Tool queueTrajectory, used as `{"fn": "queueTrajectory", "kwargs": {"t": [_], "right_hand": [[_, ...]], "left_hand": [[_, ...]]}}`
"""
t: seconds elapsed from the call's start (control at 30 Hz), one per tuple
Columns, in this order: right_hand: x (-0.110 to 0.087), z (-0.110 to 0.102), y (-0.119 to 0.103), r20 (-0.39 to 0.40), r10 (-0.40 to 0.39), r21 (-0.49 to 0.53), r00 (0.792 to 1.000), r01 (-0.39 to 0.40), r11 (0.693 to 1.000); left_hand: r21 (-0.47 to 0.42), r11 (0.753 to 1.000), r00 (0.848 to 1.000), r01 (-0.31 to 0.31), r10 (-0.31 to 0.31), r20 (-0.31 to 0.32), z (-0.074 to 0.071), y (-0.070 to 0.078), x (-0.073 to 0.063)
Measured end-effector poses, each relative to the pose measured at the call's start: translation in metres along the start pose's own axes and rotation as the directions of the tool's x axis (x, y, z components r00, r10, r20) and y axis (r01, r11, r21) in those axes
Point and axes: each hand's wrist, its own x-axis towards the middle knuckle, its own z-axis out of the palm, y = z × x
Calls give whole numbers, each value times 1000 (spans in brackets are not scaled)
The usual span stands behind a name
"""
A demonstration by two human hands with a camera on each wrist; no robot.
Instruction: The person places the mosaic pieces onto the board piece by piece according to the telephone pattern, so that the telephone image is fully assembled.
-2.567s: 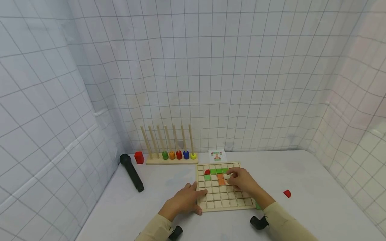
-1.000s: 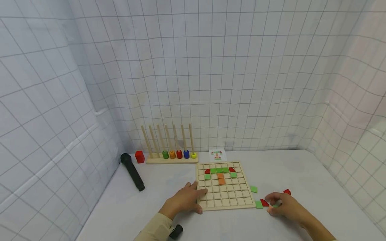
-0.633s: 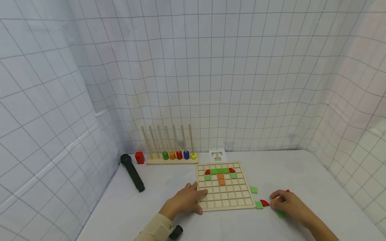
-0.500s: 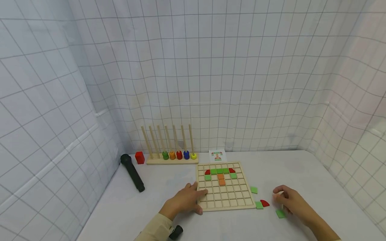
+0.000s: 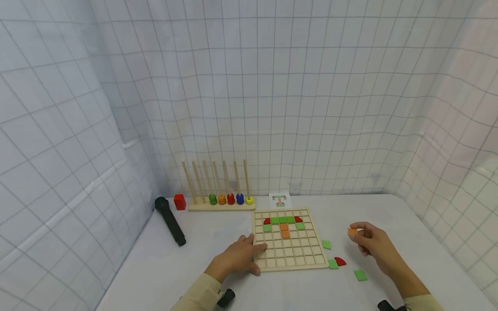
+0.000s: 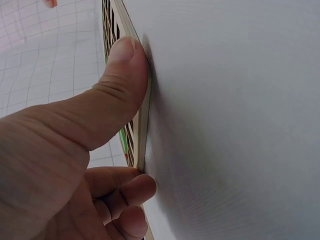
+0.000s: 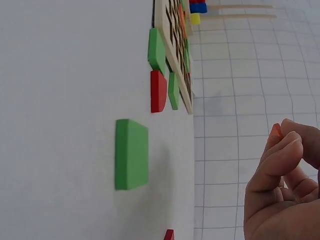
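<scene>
The right hand (image 5: 373,242) pinches one orange tile (image 5: 352,232) between thumb and forefinger, raised off the white table (image 5: 295,289). Below that grip lie three loose green tiles (image 5: 360,275), one nearest beneath it and two farther left beside the board's right side, plus one red quarter-round (image 5: 340,261) next to the corner one; a second red piece (image 7: 169,235) peeks in at the right wrist view's lower edge. Well left of the pinch lies one wooden grid board (image 5: 285,262) bearing nine tiles: three green squares in a row, two light green ones, two orange ones and two red quarter-rounds. The left hand (image 5: 238,259), fingers spread, rests on the board's near-left corner. Beyond the board, farther from both hands, are one pattern card (image 5: 280,200), one rack (image 5: 221,207) with seven pegs, five carrying coloured beads, one red block (image 5: 180,202) and one black microphone (image 5: 170,221).
</scene>
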Motion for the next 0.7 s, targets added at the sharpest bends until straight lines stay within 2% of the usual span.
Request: {"fn": "queueTrajectory", "kwargs": {"t": [0.37, 0.7], "right_hand": [[22, 18, -25, -31, -102, -24, 994, 101, 995], [35, 45, -37, 40, -141, 34, 989, 139, 990]], "left_hand": [[-7, 1000, 1000, 7, -7, 4, 1, -2, 3], [-32, 999, 1000, 16, -16, 17, 0, -3, 4]]}}
